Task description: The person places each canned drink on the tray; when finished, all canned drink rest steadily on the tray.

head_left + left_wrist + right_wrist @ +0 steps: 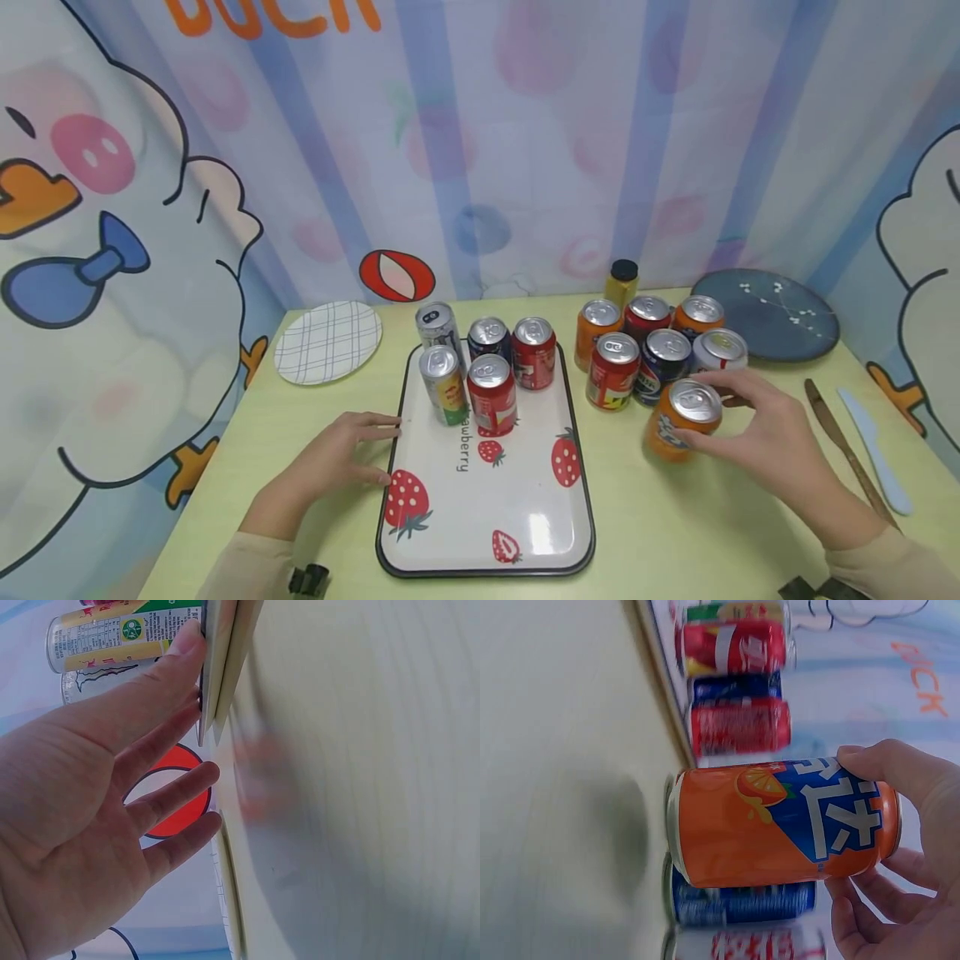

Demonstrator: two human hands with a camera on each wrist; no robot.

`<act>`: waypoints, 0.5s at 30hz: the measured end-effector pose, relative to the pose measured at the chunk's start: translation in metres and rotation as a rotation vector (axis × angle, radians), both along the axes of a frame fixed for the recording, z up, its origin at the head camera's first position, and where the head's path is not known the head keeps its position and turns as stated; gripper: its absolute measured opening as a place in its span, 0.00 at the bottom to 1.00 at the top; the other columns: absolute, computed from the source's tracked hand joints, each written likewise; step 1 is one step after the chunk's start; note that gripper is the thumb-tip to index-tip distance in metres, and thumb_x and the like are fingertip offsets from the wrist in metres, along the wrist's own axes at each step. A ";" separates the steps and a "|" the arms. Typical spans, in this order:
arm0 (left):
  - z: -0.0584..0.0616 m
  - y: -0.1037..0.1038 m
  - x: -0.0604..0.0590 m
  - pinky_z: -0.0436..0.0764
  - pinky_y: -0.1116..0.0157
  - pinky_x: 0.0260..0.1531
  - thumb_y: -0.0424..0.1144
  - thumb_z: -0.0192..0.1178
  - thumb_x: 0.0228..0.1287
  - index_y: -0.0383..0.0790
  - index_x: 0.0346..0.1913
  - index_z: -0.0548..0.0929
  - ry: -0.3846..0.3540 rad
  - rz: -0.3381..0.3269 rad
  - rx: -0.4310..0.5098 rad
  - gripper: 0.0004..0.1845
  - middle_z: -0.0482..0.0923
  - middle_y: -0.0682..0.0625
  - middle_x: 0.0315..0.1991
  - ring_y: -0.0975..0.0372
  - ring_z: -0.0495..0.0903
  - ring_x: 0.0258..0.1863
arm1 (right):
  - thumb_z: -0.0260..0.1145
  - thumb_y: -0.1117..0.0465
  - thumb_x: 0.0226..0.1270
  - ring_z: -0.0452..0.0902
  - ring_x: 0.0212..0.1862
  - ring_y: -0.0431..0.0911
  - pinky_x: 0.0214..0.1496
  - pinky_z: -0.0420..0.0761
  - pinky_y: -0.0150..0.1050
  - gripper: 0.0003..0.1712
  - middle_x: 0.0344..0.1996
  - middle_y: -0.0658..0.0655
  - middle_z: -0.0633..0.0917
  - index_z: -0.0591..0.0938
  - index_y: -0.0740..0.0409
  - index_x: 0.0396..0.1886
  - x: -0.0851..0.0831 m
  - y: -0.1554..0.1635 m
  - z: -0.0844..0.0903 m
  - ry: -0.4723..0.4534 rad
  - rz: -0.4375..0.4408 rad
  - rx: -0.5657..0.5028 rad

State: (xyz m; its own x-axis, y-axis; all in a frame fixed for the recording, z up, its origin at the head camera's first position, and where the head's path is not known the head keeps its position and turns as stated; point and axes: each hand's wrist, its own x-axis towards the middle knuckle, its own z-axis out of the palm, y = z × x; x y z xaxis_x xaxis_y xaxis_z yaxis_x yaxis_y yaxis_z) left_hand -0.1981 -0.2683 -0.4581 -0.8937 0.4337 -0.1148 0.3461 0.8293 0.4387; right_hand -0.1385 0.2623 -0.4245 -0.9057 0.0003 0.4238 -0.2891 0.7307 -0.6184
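My right hand pinches an orange soda can near its top, thumb on one side and fingers on the other. The can is upright, close over the table right of a white strawberry-print tray. Beside the tray's left edge is my left hand, fingers extended, with the thumb at the rim in the left wrist view. Toward the back of the tray stand several cans, including a yellow-green can, a red cola can, a silver can and a dark blue can.
Behind the held can, several more cans cluster, among them a red can and a navy can. A black-capped yellow bottle and dark plate sit behind. Knives lie right; a checked plate lies back left.
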 end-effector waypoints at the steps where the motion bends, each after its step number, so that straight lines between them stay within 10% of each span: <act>1: 0.000 0.000 0.000 0.71 0.40 0.71 0.46 0.81 0.49 0.44 0.64 0.85 -0.001 0.001 0.000 0.36 0.78 0.48 0.69 0.43 0.72 0.70 | 0.90 0.56 0.39 0.73 0.41 0.23 0.41 0.75 0.20 0.38 0.50 0.53 0.87 0.86 0.51 0.55 0.000 -0.007 0.001 0.021 0.020 -0.002; 9: 0.001 0.001 0.000 0.70 0.39 0.72 0.46 0.81 0.50 0.43 0.64 0.84 -0.007 0.001 0.002 0.36 0.77 0.48 0.70 0.43 0.71 0.71 | 0.90 0.62 0.37 0.80 0.50 0.35 0.50 0.77 0.20 0.38 0.51 0.51 0.88 0.85 0.52 0.54 -0.017 -0.058 0.010 0.075 0.166 -0.033; 15: 0.000 0.001 0.000 0.69 0.39 0.72 0.49 0.81 0.49 0.44 0.65 0.84 -0.008 0.011 -0.016 0.37 0.77 0.47 0.70 0.42 0.70 0.71 | 0.90 0.60 0.40 0.84 0.52 0.45 0.51 0.87 0.39 0.39 0.52 0.51 0.87 0.84 0.53 0.56 -0.036 -0.094 0.010 0.043 0.213 -0.068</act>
State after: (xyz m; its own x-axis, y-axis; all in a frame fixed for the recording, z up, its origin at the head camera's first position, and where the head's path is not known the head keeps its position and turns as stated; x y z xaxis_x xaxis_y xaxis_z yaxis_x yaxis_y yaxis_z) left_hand -0.1983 -0.2671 -0.4581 -0.8976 0.4214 -0.1292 0.3330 0.8403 0.4277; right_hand -0.1750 0.1688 -0.4149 -0.8697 -0.1591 0.4672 -0.4592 0.6075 -0.6481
